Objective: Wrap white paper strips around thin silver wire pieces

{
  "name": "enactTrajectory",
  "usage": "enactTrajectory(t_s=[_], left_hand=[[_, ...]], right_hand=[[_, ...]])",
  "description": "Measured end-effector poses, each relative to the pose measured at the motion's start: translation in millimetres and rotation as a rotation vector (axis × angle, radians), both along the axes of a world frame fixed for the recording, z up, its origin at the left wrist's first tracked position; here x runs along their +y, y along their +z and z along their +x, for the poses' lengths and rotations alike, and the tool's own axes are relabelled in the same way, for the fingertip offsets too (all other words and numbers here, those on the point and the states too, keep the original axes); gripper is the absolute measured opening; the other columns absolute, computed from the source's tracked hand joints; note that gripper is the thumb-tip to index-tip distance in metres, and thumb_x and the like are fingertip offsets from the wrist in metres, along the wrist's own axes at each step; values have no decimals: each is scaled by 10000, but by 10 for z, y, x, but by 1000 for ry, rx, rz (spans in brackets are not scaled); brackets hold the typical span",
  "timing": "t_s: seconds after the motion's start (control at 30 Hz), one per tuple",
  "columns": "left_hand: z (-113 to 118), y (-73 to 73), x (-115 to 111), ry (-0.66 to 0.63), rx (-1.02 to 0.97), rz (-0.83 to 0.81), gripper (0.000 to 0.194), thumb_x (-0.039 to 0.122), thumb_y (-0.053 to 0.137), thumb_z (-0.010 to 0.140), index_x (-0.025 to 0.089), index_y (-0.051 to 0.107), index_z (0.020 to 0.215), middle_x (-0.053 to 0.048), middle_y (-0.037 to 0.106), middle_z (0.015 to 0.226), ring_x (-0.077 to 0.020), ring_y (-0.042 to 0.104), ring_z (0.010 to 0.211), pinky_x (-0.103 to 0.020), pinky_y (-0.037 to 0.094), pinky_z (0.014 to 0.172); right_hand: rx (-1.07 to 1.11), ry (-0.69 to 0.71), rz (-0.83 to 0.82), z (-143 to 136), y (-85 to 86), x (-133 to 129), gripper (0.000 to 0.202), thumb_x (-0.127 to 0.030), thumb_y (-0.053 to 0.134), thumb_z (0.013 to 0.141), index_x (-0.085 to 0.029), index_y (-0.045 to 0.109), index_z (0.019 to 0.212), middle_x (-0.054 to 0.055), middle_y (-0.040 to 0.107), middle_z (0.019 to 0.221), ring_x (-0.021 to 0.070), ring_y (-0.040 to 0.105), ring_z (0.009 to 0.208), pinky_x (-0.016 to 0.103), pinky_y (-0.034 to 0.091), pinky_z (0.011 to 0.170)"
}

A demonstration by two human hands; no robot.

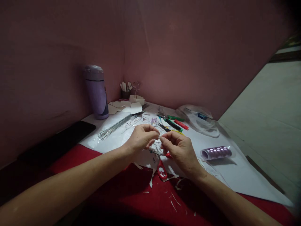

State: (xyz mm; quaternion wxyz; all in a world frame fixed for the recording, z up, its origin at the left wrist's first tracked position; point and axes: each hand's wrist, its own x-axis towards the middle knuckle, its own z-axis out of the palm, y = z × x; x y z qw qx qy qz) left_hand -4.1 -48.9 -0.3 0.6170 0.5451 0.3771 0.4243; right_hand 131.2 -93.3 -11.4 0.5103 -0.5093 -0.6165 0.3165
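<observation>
My left hand (144, 138) and my right hand (178, 148) meet over the middle of the white sheet, fingertips pinched close together. Whatever lies between them is too small and thin to make out. Below my hands are red-handled scissors (162, 170) and white paper scraps (152, 180). Just beyond my fingers lie black-bladed scissors with yellow handles (177, 132), pliers with black and green grips (173, 124) and a small purple bundle (153, 120). A sheaf of thin wires (115, 127) is spread left of my left hand.
A purple tumbler (97, 94) stands at the back left, near a dark flat object (58, 141). Purple ribbon rolls (216, 153) lie at right. A clear plastic bag (198, 121), a red cutter-like tool (181, 124) and a white box (137, 99) sit farther back. Pink walls close off the table behind.
</observation>
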Motion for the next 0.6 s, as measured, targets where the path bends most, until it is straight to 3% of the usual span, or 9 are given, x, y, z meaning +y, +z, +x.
enactTrajectory(t_s=[0.17, 0.37, 0.6], left_hand=[[-4, 23, -19, -23, 11, -10, 81, 165, 610, 639, 156, 577, 713, 55, 397, 495, -45, 343, 428, -169, 175, 390], [-8, -26, 42, -37, -3, -13, 63, 151, 622, 615, 144, 578, 660, 23, 470, 544, -53, 381, 457, -187, 199, 399], [-33, 41, 7, -83, -22, -65, 64, 131, 628, 598, 134, 594, 652, 16, 487, 538, -61, 387, 465, -198, 182, 407]], right_hand=[[-21, -3, 11, -2, 3, -8, 176, -296, 566, 823, -149, 576, 727, -12, 575, 581, 95, 513, 475, 211, 416, 456], [-59, -12, 57, -12, 9, -26, 140, -270, 557, 826, -157, 581, 748, -8, 576, 600, 105, 521, 494, 215, 414, 448], [-39, -12, 60, 6, -4, -11, 91, -262, 575, 807, -175, 587, 781, -5, 581, 607, 118, 534, 505, 222, 416, 433]])
